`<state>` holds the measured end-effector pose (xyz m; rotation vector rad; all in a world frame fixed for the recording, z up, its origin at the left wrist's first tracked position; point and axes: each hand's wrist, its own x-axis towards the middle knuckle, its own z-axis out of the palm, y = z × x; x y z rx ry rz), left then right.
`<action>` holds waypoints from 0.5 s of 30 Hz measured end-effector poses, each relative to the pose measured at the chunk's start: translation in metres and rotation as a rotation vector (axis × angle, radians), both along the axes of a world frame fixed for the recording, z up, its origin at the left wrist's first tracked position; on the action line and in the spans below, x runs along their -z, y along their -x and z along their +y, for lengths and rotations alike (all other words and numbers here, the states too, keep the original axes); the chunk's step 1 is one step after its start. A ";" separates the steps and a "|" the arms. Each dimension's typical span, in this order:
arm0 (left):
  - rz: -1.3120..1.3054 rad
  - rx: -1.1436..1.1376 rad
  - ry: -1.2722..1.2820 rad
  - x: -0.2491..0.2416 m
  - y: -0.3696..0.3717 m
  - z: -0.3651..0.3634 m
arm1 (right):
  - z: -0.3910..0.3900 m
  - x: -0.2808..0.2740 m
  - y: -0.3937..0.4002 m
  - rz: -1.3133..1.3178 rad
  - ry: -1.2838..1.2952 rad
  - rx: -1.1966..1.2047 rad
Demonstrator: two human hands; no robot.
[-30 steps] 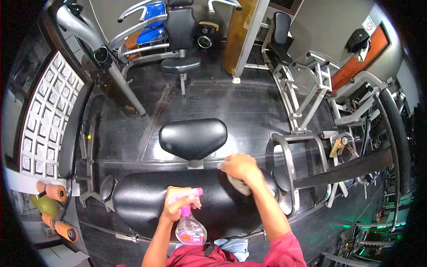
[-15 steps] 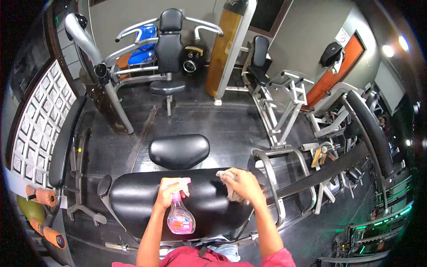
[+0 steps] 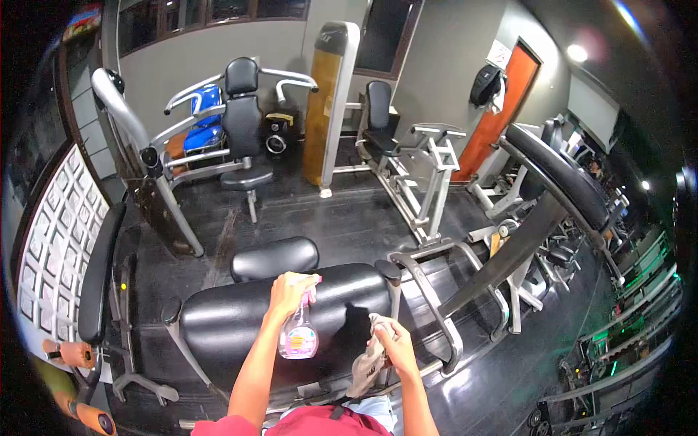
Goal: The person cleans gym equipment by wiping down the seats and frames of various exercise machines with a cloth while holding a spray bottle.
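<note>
Head view: spray-bottle label (image 3: 299, 340), illegible

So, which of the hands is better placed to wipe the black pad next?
Probably the right hand: it holds the cloth near the right end of the pad. The left hand is occupied, gripping the bottle.

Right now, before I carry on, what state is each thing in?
Bottle: roughly upright, gripped by the left hand; fill level unclear.
Cloth: crumpled, hanging from the right hand.
Bench pad: glossy; wetness unclear.
Door: looks shut.
Backpack: hanging.
Ceiling light: lit.
</note>
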<state>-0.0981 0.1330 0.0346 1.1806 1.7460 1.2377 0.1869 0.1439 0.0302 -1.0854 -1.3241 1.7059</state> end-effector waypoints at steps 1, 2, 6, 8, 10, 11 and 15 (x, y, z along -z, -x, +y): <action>0.013 0.004 0.007 -0.001 -0.007 0.007 | -0.004 -0.001 -0.006 0.002 -0.009 0.012; 0.004 -0.008 0.062 0.003 -0.012 0.015 | -0.009 -0.001 -0.010 0.007 -0.006 0.063; 0.154 -0.096 0.025 0.029 -0.027 0.045 | -0.020 -0.001 -0.022 0.038 -0.006 0.187; 0.163 -0.096 0.023 0.019 -0.030 0.046 | -0.023 0.002 -0.026 0.044 0.019 0.251; 0.033 -0.061 0.053 0.016 -0.028 0.051 | -0.026 0.010 -0.031 0.041 0.012 0.252; 0.030 -0.056 0.054 0.015 -0.026 0.051 | -0.027 0.013 -0.033 0.042 0.005 0.244; -0.064 -0.022 -0.028 0.020 -0.017 0.044 | -0.025 0.010 -0.034 0.024 0.040 0.222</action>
